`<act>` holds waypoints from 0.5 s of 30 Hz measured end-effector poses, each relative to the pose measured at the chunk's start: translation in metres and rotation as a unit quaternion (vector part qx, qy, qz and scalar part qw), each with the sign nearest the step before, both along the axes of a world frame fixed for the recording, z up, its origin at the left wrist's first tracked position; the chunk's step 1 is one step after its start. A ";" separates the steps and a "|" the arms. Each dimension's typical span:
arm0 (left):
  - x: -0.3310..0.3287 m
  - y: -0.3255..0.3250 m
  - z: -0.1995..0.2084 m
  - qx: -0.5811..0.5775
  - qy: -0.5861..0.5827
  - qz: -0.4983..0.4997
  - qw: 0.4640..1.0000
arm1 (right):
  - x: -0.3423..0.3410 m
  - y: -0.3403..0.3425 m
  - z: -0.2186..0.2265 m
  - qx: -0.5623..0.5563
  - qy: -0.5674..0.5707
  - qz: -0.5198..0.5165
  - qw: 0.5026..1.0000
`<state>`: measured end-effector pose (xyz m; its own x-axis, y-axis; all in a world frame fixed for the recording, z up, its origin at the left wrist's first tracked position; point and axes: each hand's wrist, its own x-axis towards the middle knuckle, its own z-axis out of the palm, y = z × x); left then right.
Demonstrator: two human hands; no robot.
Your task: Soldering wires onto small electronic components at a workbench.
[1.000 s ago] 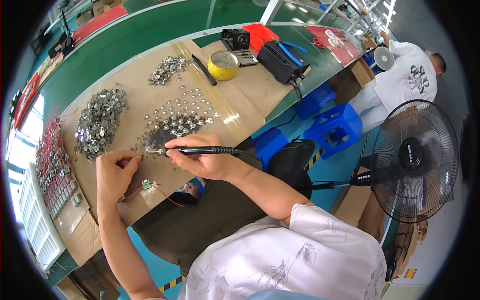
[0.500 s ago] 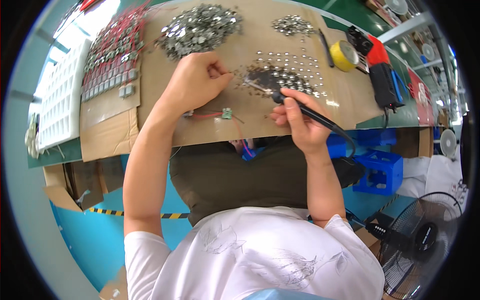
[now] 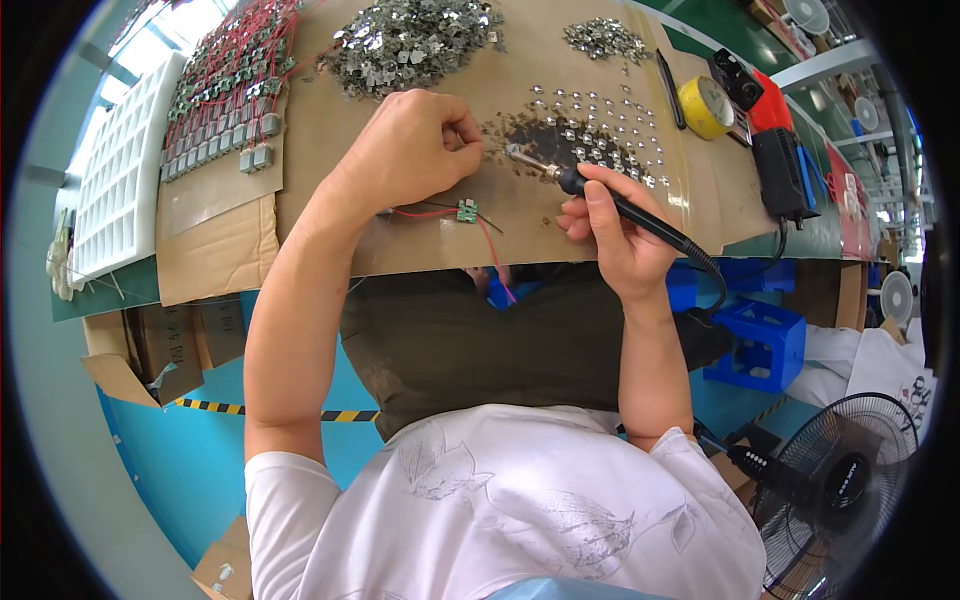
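Right hand (image 3: 632, 250) pinches a black soldering iron (image 3: 642, 217); left hand (image 3: 420, 145) also pinches, on what I cannot tell.

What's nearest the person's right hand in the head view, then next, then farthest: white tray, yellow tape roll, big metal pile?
From the right hand:
1. Yellow tape roll, ahead and right.
2. Big metal pile, ahead and left.
3. White tray, far left.

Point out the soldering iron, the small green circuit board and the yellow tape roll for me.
Soldering iron (image 3: 645, 219): head view, on its black handle.
Green circuit board (image 3: 467, 211): head view, middle of its face.
Yellow tape roll (image 3: 697, 112): head view, on its outer side.
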<state>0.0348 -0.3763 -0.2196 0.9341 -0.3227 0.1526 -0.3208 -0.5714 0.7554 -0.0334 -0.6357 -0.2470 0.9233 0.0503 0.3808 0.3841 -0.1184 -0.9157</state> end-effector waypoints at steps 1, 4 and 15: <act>0.000 0.000 0.000 0.001 -0.002 -0.002 1.000 | 0.000 0.000 0.000 0.000 0.000 -0.001 1.000; 0.000 -0.001 0.009 0.014 0.040 0.007 0.999 | 0.001 -0.001 0.000 0.001 0.012 -0.003 1.000; -0.003 -0.001 0.000 0.010 0.001 -0.007 1.000 | -0.002 0.001 0.001 -0.002 0.009 0.000 1.000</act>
